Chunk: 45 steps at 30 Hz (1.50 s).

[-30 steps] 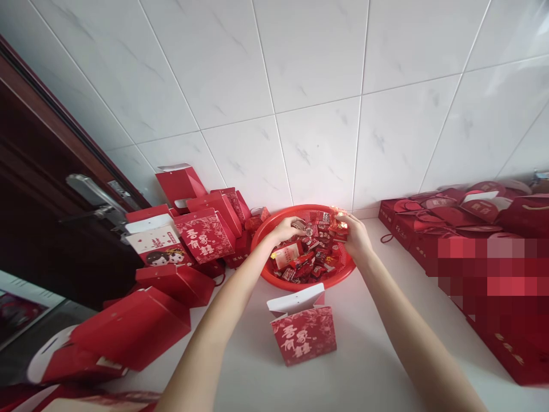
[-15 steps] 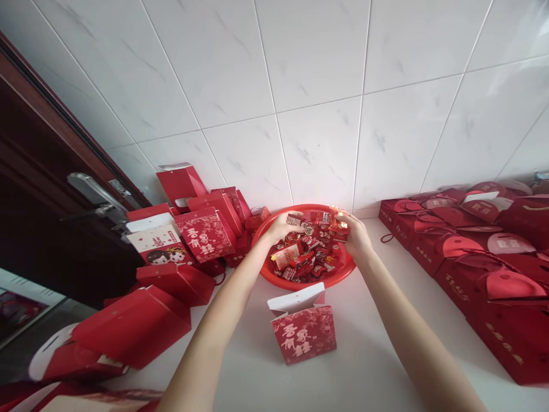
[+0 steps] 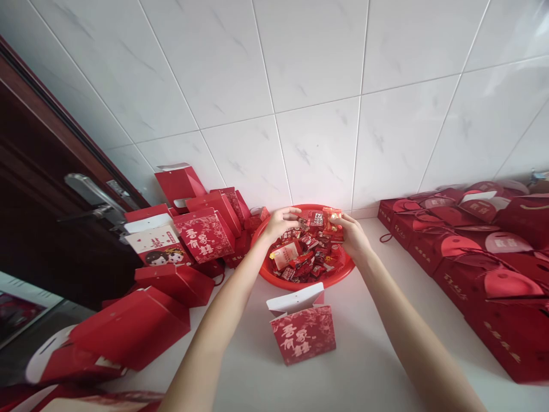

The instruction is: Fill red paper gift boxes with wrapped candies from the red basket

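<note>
A red plastic basket (image 3: 319, 282) holds many red wrapped candies (image 3: 306, 249). Over its left part is my left hand (image 3: 281, 223), its fingers apart and no candy visible between them. At the basket's right side my right hand (image 3: 354, 233) pinches a shiny red candy packet (image 3: 332, 222). In front of the basket stands an open red gift box (image 3: 304, 335) with white inner flaps raised and white characters on its face; neither hand touches it.
Several red boxes (image 3: 203, 236) stand on the left, some lying over toward the front. Rows of red boxes (image 3: 454, 269) with cords line the right side. A tiled wall (image 3: 317, 149) rises behind, and a dark door with a metal handle (image 3: 94, 194) is at left.
My left hand has opened and lifted slightly off the candies; the dark packet at its fingers is no longer there. My right hand has shifted slightly left with the shiny packet.
</note>
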### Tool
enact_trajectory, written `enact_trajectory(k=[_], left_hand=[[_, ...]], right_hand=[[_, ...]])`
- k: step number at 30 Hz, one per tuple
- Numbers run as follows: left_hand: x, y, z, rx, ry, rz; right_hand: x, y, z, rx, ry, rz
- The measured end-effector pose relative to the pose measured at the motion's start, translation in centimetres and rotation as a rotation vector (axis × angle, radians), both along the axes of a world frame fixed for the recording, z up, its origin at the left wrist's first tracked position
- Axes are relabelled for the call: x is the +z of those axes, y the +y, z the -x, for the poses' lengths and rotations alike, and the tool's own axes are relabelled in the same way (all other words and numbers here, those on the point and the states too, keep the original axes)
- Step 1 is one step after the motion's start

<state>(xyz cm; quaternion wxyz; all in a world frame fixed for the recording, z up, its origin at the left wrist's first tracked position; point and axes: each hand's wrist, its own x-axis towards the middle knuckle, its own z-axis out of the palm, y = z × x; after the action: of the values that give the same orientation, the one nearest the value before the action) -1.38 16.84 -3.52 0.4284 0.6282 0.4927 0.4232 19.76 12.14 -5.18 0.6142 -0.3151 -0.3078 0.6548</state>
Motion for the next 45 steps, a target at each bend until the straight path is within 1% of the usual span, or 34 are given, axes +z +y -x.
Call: enact_trajectory(k=[2,5,7,9,12,15,18,21,26,30,32,34,36,37,38,40,43,45], left_hand=[[0.6,-0.4,-0.1,0.013,-0.02,-0.039],[1.6,-1.4,-0.3,0.057,-0.06,-0.195],[2.2,-2.5,-0.5,0.088,-0.086,-0.287],[2.8,-3.9,-0.7,0.113,-0.125,-0.323],[3.5,-6.3,-0.8,0.144,-0.221,-0.32],[3.8,-8.9,-0.7,0.145,-0.318,-0.272],[3.8,-11.3,-0.3,0.103,-0.336,-0.228],[3.9,-13.3,0.3,0.075,-0.262,-0.222],[4.3,-15.9,1.3,0.055,-0.123,-0.253],[4.8,-17.8,2.7,0.048,-0.011,-0.292],[5.1,-18.9,3.5,-0.04,0.125,-0.283],[5.5,-20.0,4.0,-0.173,0.307,-0.23],[5.7,-20.8,4.1,-0.282,0.471,-0.177],[5.6,-21.1,3.9,-0.311,0.527,-0.165],[5.5,-21.2,3.5,-0.313,0.566,-0.164],[5.0,-21.2,2.8,-0.266,0.604,-0.182],[3.8,-20.8,1.7,-0.167,0.565,-0.216],[3.2,-20.5,1.3,-0.141,0.534,-0.196]], right_hand=[[0.1,-0.1,0.0,0.011,-0.004,-0.012],[0.5,-0.3,0.1,0.025,0.008,-0.027],[1.1,-0.8,0.1,0.075,0.028,-0.046],[2.0,-1.4,0.3,0.152,0.058,-0.08],[3.3,-2.6,0.4,0.227,0.08,-0.131],[4.5,-4.0,0.6,0.238,0.048,-0.16],[5.5,-5.4,0.6,0.215,-0.017,-0.209],[6.3,-6.8,0.7,0.187,-0.093,-0.28],[7.0,-8.2,0.9,0.234,-0.177,-0.349],[7.4,-8.6,0.0,0.14,-0.166,-0.36],[7.7,-8.6,-0.9,0.148,-0.182,-0.356],[7.8,-8.7,-1.8,0.203,-0.218,-0.36],[8.0,-8.8,-2.6,0.251,-0.256,-0.386],[8.0,-8.8,-2.9,0.261,-0.275,-0.406],[8.0,-8.9,-3.1,0.263,-0.293,-0.431],[8.2,-9.0,-3.5,0.259,-0.324,-0.473],[8.4,-9.2,-4.0,0.255,-0.35,-0.46],[8.5,-9.3,-4.3,0.259,-0.37,-0.439]])
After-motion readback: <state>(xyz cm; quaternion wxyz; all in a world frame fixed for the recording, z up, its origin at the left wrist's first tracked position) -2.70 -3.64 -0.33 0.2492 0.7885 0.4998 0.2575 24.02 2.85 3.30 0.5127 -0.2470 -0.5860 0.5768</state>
